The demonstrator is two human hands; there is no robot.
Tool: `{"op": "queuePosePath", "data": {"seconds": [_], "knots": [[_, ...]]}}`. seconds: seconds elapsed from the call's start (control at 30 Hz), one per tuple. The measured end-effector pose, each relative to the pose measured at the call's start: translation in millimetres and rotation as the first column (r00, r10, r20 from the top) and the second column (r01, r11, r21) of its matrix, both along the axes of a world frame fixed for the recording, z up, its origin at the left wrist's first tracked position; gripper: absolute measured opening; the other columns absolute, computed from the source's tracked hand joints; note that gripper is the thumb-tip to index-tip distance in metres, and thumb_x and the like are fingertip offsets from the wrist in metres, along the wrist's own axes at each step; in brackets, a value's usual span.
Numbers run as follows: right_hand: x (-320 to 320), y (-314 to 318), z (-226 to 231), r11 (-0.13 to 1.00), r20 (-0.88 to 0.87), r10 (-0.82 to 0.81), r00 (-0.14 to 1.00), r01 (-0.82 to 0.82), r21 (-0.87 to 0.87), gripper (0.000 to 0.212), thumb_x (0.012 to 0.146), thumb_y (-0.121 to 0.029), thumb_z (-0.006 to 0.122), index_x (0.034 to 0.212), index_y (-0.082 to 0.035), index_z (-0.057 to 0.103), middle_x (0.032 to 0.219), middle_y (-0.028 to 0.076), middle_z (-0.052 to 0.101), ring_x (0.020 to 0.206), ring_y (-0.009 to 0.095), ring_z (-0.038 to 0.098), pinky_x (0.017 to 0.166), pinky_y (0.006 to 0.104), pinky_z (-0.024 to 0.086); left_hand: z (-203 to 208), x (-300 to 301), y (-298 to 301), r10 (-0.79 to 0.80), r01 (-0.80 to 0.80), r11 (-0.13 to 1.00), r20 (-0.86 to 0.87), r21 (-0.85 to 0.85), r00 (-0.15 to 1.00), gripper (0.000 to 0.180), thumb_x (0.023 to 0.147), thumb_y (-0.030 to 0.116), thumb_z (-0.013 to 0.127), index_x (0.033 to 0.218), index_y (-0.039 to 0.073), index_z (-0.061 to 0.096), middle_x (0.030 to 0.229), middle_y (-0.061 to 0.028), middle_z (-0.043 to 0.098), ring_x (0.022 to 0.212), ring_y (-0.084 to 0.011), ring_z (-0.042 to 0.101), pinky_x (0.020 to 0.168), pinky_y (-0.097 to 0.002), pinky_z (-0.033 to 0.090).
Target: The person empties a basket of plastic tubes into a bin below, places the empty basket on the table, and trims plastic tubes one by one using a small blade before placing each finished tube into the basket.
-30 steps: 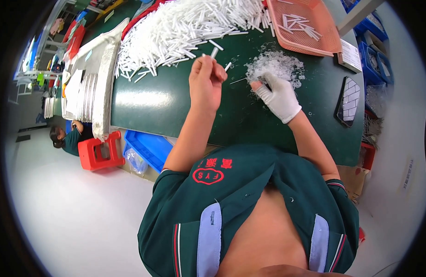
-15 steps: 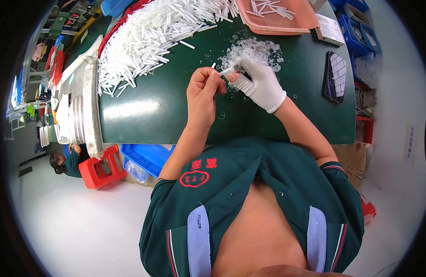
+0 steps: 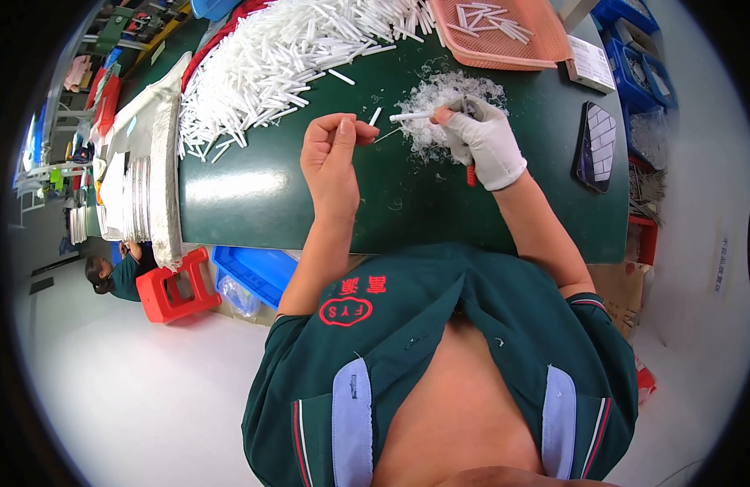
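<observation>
My gloved right hand (image 3: pixel 487 140) is closed around a short white plastic tube (image 3: pixel 410 117), which points left from the thumb and fingertips. Below the same palm juts a red handle (image 3: pixel 471 175); the rest of that tool is hidden in the glove. My bare left hand (image 3: pixel 334 154) sits apart on the left, thumb and fingers pinched together. A thin pale strip (image 3: pixel 388 134) slants out from its fingertips. Another white tube (image 3: pixel 376 116) lies on the green table just beyond them. Behind the right hand spreads a heap of clear curled shavings (image 3: pixel 436 93).
A large pile of white tubes (image 3: pixel 261 73) covers the far left of the table. At the back, a pink basket (image 3: pixel 472 55) holds several tubes. A phone (image 3: pixel 596 146) and a white box (image 3: pixel 590 63) lie at right. A red stool (image 3: pixel 176 288) stands on the floor.
My hands have parted: the left has drawn away leftward from the tube, which stays in the right hand. The red handle has come into sight below the glove.
</observation>
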State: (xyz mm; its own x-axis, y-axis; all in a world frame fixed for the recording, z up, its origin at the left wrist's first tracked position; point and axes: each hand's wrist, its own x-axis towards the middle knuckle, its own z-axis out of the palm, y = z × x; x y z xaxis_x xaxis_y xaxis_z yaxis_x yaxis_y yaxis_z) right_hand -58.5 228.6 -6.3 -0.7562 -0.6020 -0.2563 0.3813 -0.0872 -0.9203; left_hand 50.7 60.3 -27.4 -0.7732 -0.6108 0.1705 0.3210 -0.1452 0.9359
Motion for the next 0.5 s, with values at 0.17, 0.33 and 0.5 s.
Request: {"op": "queuePosePath", "data": {"seconds": [0.17,0.33,0.5], "knots": [[-4,-1,0,1.000,0.089,-0.002,0.996,0.005,-0.029,0.019,0.088,-0.019,0.065,0.088,0.000,0.060,0.055,-0.004,0.042,0.043,0.005,0.035,0.041,0.0219,0.024,-2,-6,-16,0.043,-0.030,0.994,0.130,-0.105,0.991,0.012,0.095,0.010,0.054,0.101,-0.001,0.055,0.085,-0.0093,0.066,0.077,-0.0139,0.062,0.073,-0.0263,0.049],[-23,0,-11,0.992,0.186,-0.067,0.980,0.086,-0.097,0.017,0.084,-0.016,0.069,0.083,-0.002,0.060,0.054,-0.002,0.044,0.041,0.008,0.036,0.040,0.0236,0.026,-2,-22,-29,0.231,0.264,0.626,0.498,-0.734,0.836,0.026,0.081,0.011,0.067,0.103,0.002,0.056,0.087,-0.0092,0.065,0.077,-0.0197,0.063,0.070,-0.0312,0.049],[-84,-1,-4,0.954,0.224,-0.093,0.970,0.151,-0.260,0.017,0.088,-0.019,0.063,0.087,-0.002,0.060,0.055,-0.001,0.044,0.042,0.009,0.035,0.042,0.0249,0.025,-11,-32,-27,0.327,0.439,0.271,0.511,-0.857,0.795,0.025,0.078,0.005,0.059,0.103,0.003,0.058,0.092,-0.0153,0.064,0.087,-0.0341,0.062,0.076,-0.0442,0.049]]}}
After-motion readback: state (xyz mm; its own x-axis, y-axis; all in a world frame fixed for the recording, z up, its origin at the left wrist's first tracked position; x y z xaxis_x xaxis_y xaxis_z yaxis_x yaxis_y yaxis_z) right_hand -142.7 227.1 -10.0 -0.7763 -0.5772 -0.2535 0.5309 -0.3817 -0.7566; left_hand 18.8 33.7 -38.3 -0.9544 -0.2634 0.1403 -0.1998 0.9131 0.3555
